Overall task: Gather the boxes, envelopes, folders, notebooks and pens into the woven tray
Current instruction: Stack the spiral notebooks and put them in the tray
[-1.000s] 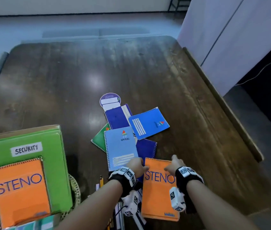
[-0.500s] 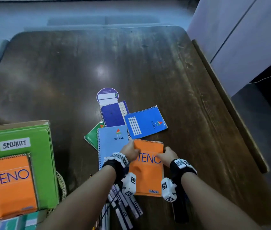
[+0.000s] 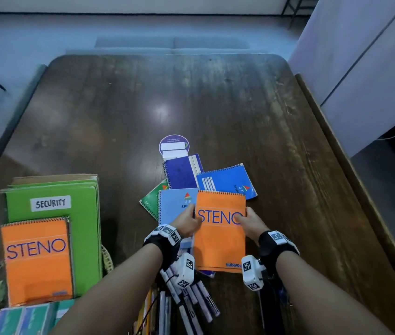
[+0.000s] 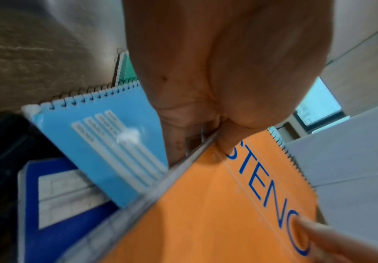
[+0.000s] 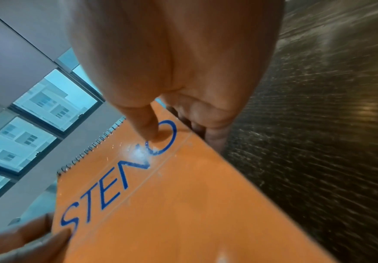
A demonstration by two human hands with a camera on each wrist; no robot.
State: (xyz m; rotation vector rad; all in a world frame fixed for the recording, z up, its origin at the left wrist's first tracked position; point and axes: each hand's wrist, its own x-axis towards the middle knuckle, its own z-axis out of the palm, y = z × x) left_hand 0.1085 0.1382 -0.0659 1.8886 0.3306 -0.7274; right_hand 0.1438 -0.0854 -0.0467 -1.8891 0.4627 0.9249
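Both hands hold an orange STENO notebook [image 3: 219,240] lifted a little above the notebook pile. My left hand [image 3: 188,221] pinches its left edge, thumb on the cover [image 4: 223,142]. My right hand [image 3: 248,222] pinches the right edge, thumb on the letter O [image 5: 147,129], fingers underneath. Below lie a light blue spiral notebook [image 3: 174,204], a dark blue one [image 3: 180,172], a mid-blue one [image 3: 228,181] and a green one [image 3: 151,201]. The woven tray [image 3: 108,259] at the left holds a green SECURITY folder [image 3: 53,206] and another orange STENO notebook [image 3: 36,259].
Several pens and markers [image 3: 191,301] lie near the table's front edge between my forearms. A round purple card [image 3: 173,145] sits beyond the pile. Teal boxes [image 3: 22,320] show at the tray's near end. A raised wooden ledge [image 3: 351,170] runs along the dark table's right side.
The orange STENO notebook has moved away from me and up over the pile, held by both hands at its sides; the camera has also tilted, showing more of the table's far end.
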